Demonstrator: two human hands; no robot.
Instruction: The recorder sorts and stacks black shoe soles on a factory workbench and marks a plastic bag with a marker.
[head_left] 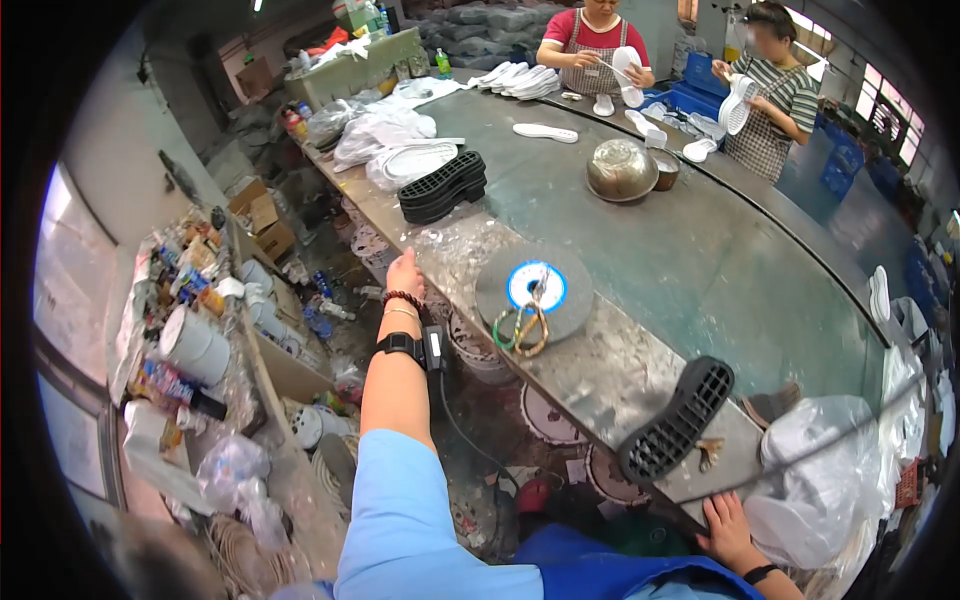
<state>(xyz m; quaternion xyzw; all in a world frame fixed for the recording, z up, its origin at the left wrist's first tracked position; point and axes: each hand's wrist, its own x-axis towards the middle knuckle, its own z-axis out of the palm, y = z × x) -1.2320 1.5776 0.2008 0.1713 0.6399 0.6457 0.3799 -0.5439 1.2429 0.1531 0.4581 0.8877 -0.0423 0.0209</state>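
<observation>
Right hand (pixel 728 528) on the edge of the surface (pixel 700 250), fingers apart; single black sole (pixel 678 420) just beyond, leftward, long axis slanting up-right; left hand (pixel 404 274) farther out, can't tell if closed; black sole stack (pixel 442 190) just past it, slightly right, left hand nearer.

There are two co-workers (pixel 598 48), one disc (pixel 572 306), one pair of scissors (pixel 518 330), one silver bowl (pixel 616 172) and one lone black sole (pixel 678 420)
</observation>
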